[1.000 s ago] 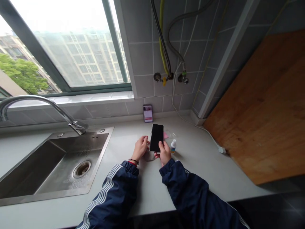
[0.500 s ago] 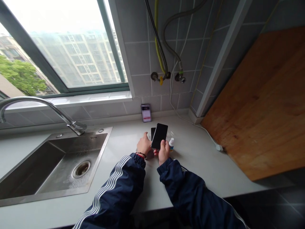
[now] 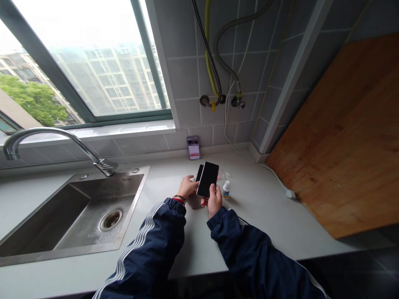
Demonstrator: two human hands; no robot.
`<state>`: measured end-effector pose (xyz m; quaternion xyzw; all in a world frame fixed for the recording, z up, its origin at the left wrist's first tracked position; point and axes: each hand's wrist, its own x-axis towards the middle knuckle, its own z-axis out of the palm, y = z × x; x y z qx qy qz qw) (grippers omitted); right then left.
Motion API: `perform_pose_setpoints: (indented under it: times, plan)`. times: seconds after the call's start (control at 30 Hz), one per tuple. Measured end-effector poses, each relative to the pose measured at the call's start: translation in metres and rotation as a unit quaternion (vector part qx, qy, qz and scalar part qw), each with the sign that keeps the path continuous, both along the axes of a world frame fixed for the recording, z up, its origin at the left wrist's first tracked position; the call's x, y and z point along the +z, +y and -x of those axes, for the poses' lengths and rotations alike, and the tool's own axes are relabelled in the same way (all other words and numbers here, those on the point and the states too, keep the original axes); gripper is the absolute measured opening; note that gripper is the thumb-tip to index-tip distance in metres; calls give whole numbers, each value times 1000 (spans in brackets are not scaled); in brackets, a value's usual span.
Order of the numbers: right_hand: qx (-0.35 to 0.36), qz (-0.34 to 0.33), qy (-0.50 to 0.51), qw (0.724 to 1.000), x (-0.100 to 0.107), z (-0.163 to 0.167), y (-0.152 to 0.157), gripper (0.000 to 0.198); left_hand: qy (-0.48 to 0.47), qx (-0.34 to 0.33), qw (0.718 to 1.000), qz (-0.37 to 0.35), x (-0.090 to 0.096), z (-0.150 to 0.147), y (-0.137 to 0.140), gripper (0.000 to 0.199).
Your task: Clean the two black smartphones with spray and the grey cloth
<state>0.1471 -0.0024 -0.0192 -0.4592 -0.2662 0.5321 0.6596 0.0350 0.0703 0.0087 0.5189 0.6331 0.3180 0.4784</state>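
My right hand (image 3: pixel 214 202) is closed on a black smartphone (image 3: pixel 208 178), the thumb lying over its lower right corner. The phone is tilted above the counter, dark screen up. Behind its left edge shows a second flat black phone-like slab (image 3: pixel 199 169), mostly covered. My left hand (image 3: pixel 187 187) has its fingers around the left side of that slab; part of the grip is hidden. Beneath the hands lies a flat brownish dark thing (image 3: pixel 195 202) that I cannot make out. A small white-capped bottle (image 3: pixel 226 190) stands right of my right hand.
Another phone (image 3: pixel 193 148) leans upright against the tiled wall, its screen lit. Clear plastic with a pink bit (image 3: pixel 222 175) lies behind the bottle. At left are a steel sink (image 3: pixel 137 195) and tap (image 3: pixel 62 135). A white cable and plug (image 3: pixel 290 194) lie at right near a wooden board (image 3: pixel 339 145).
My left hand has shifted slightly left, and the covered black slab now leans more to the right. The bottle has come into fuller view beside my right hand. The camera view has shifted slightly.
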Motion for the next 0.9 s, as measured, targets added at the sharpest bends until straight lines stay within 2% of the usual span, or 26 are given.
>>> perform_pose_setpoints:
  times: [0.13,0.27,0.43,0.57,0.7,0.9]
  plan:
    - [1,6,-2,1000,2,-1,0,50,-112,-33,992,55,8,23,-10,34]
    - [-1,13,-12,1000,2,-3,1,48,-189,-19,979,69,11,43,-27,29]
    - [-3,25,-25,999,-4,-6,3,47,-295,-8,955,16,11,56,-48,32]
    - [15,32,-41,999,-7,-6,4,47,-411,-35,910,-43,12,60,-56,46]
    - [42,44,-57,997,-8,-6,5,51,-440,-39,896,-46,9,58,-62,51]
    - [67,50,-53,995,-6,-8,8,52,-432,-11,901,-26,-4,51,-64,52]
